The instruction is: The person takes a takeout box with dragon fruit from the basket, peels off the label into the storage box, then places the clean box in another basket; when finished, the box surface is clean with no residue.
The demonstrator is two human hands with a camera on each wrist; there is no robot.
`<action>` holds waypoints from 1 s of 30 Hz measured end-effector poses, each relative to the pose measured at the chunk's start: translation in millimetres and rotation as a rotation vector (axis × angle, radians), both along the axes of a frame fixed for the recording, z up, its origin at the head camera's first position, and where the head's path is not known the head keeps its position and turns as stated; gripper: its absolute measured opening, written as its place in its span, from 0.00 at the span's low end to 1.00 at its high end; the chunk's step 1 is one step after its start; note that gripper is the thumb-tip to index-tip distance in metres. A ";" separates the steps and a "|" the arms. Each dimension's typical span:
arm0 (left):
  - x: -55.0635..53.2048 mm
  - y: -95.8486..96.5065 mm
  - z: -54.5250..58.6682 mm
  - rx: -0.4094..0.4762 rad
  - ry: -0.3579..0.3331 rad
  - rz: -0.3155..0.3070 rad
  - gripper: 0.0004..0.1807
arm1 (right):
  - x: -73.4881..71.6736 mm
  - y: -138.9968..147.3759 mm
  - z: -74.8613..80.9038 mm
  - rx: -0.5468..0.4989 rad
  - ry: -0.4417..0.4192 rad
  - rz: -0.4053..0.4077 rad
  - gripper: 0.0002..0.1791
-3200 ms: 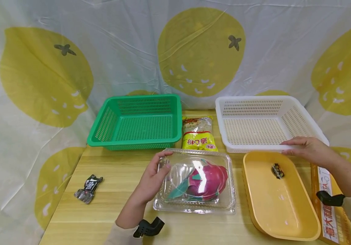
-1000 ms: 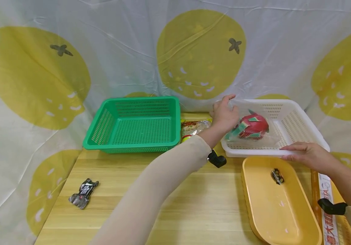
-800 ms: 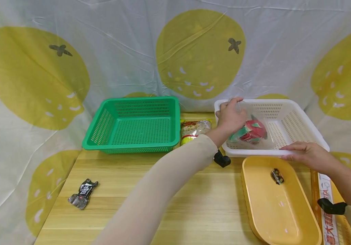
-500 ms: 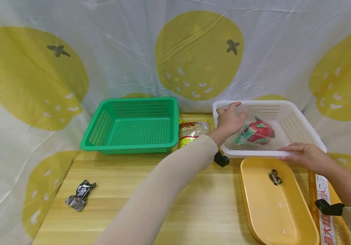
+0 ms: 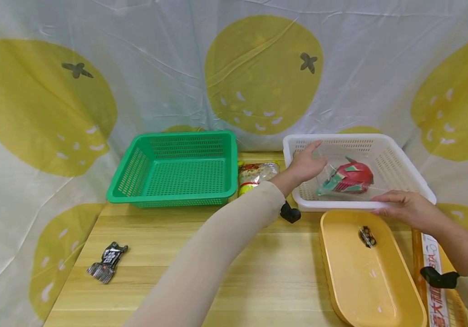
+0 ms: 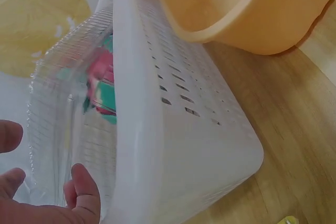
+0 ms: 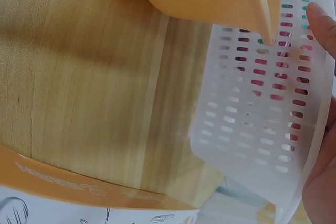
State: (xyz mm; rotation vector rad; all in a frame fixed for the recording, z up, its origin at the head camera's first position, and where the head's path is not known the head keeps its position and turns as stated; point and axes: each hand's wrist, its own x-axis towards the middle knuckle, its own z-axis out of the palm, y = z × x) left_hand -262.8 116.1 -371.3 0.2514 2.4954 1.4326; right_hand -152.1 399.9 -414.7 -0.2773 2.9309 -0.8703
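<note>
A clear plastic box [image 6: 50, 114] with a red and green dragon fruit [image 5: 358, 175] inside lies in the white basket [image 5: 332, 205] at the back right. My left hand [image 5: 308, 164] is over the basket's left part, beside the box, its fingers spread and apart from the box's edge. In the left wrist view the thumb [image 6: 84, 192] stands near the box's side. My right hand [image 5: 409, 209] grips the basket's front rim near its right corner. Through the basket's slots in the right wrist view, red and green show.
A green basket [image 5: 172, 200] stands at the back left, with a yellow pasta bag [image 5: 258, 172] between the baskets. An orange tray [image 5: 368, 281] with a small black packet [image 5: 367, 236] sits at the front right, beside a long box [image 5: 434, 281]. Another black packet [image 5: 108, 262] lies left.
My left hand has carried the clear box from the table's middle into the white basket and let go, its fingers now drawing back left. My right hand stays on the rim.
</note>
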 end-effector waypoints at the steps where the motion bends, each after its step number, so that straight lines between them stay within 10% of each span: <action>1: 0.1 -0.4 -0.8 0.022 -0.007 -0.006 0.32 | -0.7 -0.5 -0.5 0.001 0.006 0.003 0.16; 13: 8.1 -13.9 -8.2 0.136 -0.139 -0.075 0.31 | -3.5 -5.0 -3.8 -0.005 0.081 0.066 0.12; 30: 60.3 -60.0 -1.6 0.248 0.087 -0.230 0.19 | -0.9 3.1 -5.7 -0.002 0.101 0.060 0.13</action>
